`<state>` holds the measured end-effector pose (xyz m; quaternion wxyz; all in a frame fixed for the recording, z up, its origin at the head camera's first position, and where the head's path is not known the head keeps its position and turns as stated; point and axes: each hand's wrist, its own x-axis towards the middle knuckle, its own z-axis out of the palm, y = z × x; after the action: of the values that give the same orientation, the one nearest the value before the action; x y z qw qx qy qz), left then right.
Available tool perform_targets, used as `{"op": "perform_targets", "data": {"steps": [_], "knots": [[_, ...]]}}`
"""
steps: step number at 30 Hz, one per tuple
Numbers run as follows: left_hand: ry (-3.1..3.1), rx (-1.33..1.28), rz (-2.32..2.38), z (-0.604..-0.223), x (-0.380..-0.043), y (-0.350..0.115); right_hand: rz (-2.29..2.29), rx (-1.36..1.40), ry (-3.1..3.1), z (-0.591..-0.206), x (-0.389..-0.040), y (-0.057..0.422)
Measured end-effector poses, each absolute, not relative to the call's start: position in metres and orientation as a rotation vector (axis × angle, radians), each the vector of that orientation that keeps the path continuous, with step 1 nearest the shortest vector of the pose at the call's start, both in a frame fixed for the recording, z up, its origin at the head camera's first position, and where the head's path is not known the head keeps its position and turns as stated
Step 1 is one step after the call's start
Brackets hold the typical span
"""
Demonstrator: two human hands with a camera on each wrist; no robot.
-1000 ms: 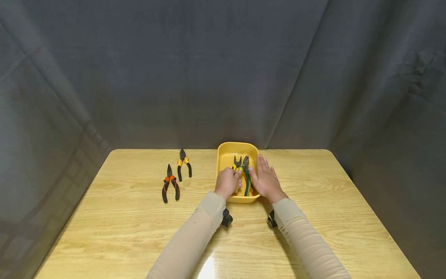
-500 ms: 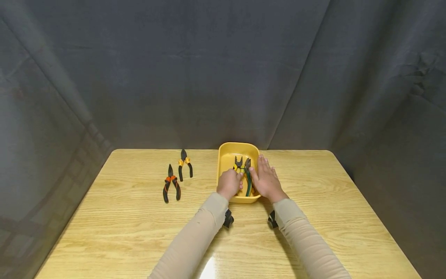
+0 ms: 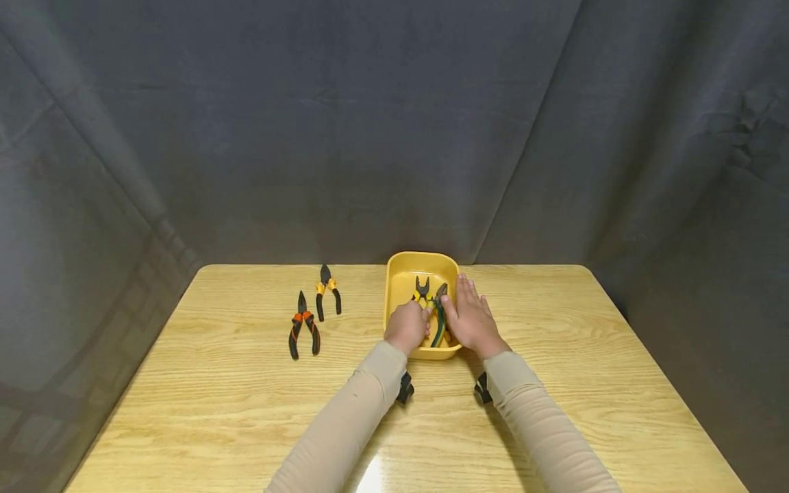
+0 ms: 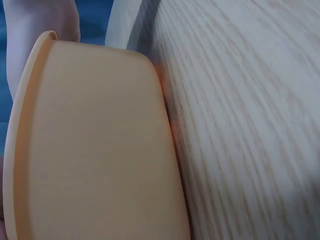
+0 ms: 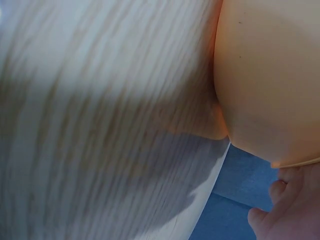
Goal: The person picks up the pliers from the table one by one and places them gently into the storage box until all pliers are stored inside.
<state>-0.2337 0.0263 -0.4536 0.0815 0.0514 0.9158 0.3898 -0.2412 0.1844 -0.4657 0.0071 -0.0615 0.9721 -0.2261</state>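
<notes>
Gripping yellow pliers [image 3: 422, 290] by the handles, apparently: left hand [image 3: 407, 329] has fingers curled round them, contact mostly hidden. They lie in the bin [image 3: 403, 282], left of green pliers [image 3: 440, 327], whose head tips right. Right hand [image 3: 471, 318] has straight, released fingers along the bin's right rim, thumb beside green pliers. Black-orange pliers [image 3: 303, 317] and black-yellow pliers [image 3: 324, 276] rest on the surface [image 3: 246, 411]. Handling guess: pliers stiff, dense, tough; sleeved handles shouldn't slip. Best hold: both handles just behind the pivot. Bin looks light, may slide; steady by rim.
</notes>
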Motion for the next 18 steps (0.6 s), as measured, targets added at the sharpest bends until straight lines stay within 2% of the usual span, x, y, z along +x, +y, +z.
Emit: {"op": "perform_targets", "data": {"steps": [18], "knots": [[2.871, 0.207, 0.926, -0.4571, -0.2342, 0.0276, -0.746, -0.193, 3.036, -0.465, -0.2403, 0.1836]]}}
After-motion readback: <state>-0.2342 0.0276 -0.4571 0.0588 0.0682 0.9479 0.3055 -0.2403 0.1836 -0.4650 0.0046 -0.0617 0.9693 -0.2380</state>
